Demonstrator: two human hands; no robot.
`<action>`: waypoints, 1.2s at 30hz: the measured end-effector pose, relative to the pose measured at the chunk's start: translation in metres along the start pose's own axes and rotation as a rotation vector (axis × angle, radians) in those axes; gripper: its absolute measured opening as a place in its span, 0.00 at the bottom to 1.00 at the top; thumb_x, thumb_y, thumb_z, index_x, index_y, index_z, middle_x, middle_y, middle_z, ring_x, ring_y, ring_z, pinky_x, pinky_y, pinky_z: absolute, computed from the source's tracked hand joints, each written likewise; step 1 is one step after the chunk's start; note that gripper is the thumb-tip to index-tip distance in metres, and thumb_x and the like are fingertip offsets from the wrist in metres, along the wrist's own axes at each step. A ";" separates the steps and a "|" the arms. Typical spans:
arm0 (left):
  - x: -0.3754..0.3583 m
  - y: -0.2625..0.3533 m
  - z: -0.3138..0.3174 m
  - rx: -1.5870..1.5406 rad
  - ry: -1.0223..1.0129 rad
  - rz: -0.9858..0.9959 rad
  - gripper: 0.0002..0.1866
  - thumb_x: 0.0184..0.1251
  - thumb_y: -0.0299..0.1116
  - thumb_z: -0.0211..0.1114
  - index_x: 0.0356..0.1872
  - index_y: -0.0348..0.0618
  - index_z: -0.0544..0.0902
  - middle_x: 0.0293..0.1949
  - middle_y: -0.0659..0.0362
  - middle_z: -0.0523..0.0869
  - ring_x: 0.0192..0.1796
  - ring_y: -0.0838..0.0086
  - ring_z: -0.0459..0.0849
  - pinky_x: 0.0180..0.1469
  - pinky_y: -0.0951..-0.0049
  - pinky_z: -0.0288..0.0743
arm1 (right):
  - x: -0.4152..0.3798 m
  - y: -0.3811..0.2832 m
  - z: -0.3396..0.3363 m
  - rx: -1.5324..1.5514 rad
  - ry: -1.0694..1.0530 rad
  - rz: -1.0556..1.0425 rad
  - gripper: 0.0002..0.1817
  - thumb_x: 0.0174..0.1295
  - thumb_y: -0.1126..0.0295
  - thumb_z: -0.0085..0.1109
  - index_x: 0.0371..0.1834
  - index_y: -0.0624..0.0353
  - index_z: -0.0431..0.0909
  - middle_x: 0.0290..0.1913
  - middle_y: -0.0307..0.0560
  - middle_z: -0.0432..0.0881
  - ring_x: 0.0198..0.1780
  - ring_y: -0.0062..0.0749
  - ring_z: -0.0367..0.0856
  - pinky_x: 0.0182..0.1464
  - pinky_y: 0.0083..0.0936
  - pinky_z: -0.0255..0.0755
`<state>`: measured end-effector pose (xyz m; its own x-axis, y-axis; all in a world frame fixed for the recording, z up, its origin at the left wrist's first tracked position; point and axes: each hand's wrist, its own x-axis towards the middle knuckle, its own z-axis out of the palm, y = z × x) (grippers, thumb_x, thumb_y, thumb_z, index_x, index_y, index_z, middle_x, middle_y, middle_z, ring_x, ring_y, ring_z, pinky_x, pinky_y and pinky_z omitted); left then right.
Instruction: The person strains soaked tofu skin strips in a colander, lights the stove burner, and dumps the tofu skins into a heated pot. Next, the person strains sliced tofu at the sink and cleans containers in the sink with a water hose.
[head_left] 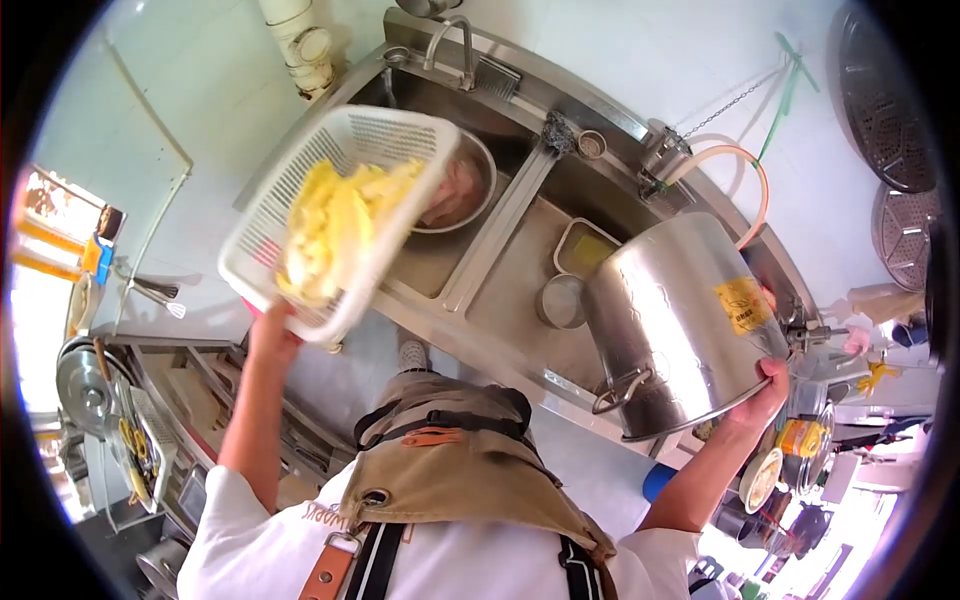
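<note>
In my left hand (272,335) I grip the near end of a white plastic basket (432,175), its fingers closed on the edge. Pale yellow cut pieces (345,225), of a kind I cannot make out, fill its middle. The basket hangs tilted over the left sink basin. A large steel stockpot (665,300) with a yellow label lies tipped over the right basin, its rim towards me. My right hand (762,395) is closed on that rim at the lower right. The pot's inside is hidden.
A metal bowl (488,178) with pinkish contents sits in the left basin (425,260). A small tray (562,248) and a metal cup (560,302) stand in the right basin. The faucet (467,50) rises at the back. A divider (500,235) separates the basins.
</note>
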<state>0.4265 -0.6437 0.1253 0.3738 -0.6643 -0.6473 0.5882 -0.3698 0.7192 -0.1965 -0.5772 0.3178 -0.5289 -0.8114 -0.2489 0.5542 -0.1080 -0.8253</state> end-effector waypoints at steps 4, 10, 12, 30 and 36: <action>-0.076 -0.081 0.032 0.120 0.076 -0.042 0.22 0.48 0.24 0.55 0.49 0.33 0.74 0.40 0.50 0.82 0.35 0.59 0.85 0.28 0.60 0.82 | 0.016 -0.017 0.003 -0.098 -0.121 -0.071 0.23 0.46 0.72 0.50 0.47 0.72 0.74 0.45 0.55 0.80 0.47 0.46 0.79 0.54 0.39 0.74; -0.135 -0.172 0.083 0.021 -0.005 -0.064 0.20 0.52 0.23 0.55 0.50 0.31 0.72 0.43 0.47 0.81 0.40 0.55 0.84 0.34 0.52 0.84 | 0.057 -0.039 -0.007 -0.311 -0.099 -0.196 0.13 0.49 0.74 0.52 0.38 0.67 0.75 0.37 0.46 0.78 0.42 0.37 0.78 0.47 0.31 0.76; -0.133 -0.187 0.081 0.042 -0.038 -0.087 0.24 0.52 0.22 0.54 0.54 0.32 0.69 0.48 0.47 0.78 0.46 0.51 0.82 0.41 0.46 0.81 | 0.076 -0.049 -0.014 -0.358 -0.097 -0.231 0.14 0.50 0.74 0.52 0.40 0.67 0.75 0.36 0.46 0.78 0.40 0.36 0.78 0.46 0.30 0.76; -0.140 -0.119 0.046 0.455 0.019 0.623 0.37 0.57 0.35 0.64 0.67 0.33 0.60 0.62 0.46 0.70 0.63 0.60 0.69 0.65 0.62 0.63 | 0.070 -0.068 0.036 -0.136 -0.306 -0.233 0.31 0.47 0.71 0.54 0.59 0.72 0.67 0.53 0.54 0.76 0.53 0.42 0.77 0.56 0.35 0.72; -0.162 0.009 0.183 0.394 -0.521 0.594 0.47 0.59 0.44 0.68 0.73 0.40 0.48 0.68 0.43 0.62 0.66 0.53 0.68 0.64 0.63 0.66 | 0.010 -0.048 0.196 -0.837 -0.647 -0.546 0.24 0.48 0.72 0.55 0.51 0.69 0.74 0.40 0.43 0.79 0.40 0.23 0.75 0.43 0.18 0.68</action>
<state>0.2399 -0.6589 0.2830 0.1085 -0.9940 -0.0107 0.0749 -0.0026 0.9972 -0.1026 -0.6932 0.4544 -0.0085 -0.9397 0.3419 -0.3624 -0.3158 -0.8769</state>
